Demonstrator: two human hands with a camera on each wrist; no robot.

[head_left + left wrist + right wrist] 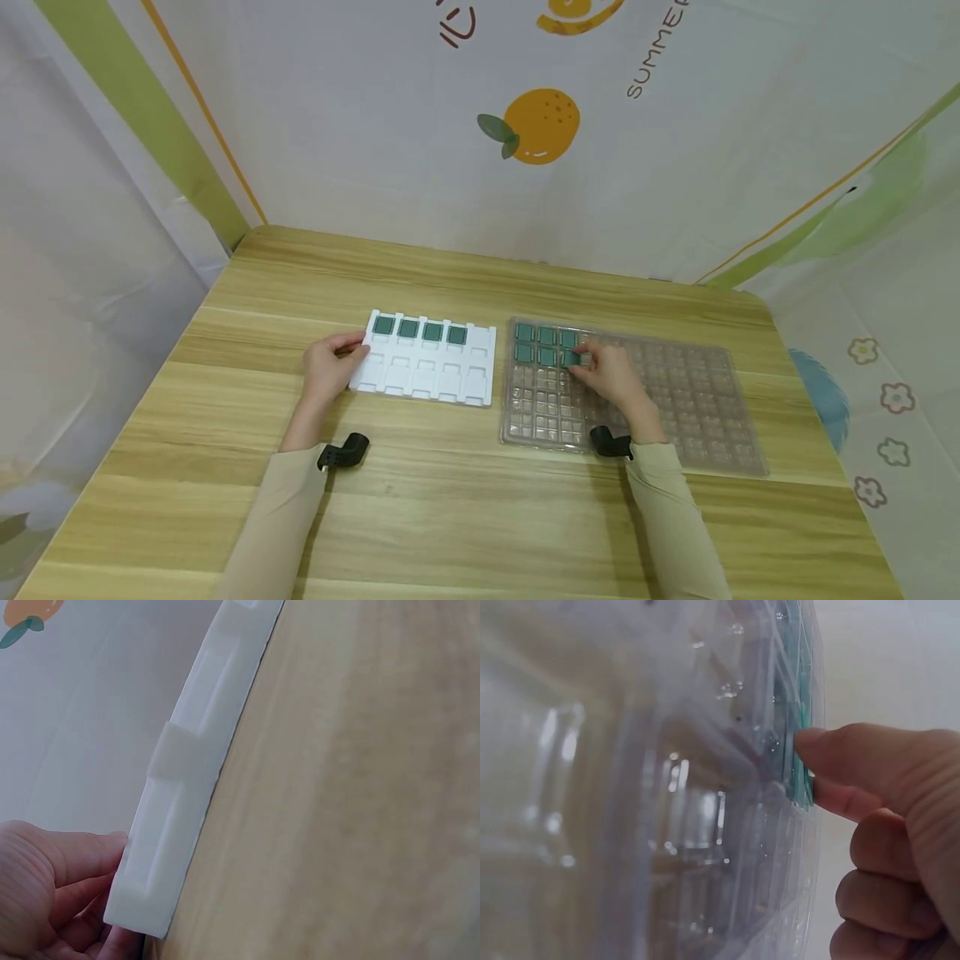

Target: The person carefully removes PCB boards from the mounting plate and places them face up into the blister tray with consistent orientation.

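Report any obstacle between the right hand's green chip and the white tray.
Nothing visible blocks it: between the green chip and white tray lie only two neighbouring chips, the clear tray's rim and a strip of tabletop.

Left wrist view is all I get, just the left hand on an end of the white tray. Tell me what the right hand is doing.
Observer: The right hand pinches a green piece in the clear tray.
Operator: Now give me what sits in the white tray.
Observer: Four green pieces, side by side in its far row.
Operator: Say how the two trays lie.
Observer: The clear tray is to the right of the white tray, with a narrow strip of table between them.
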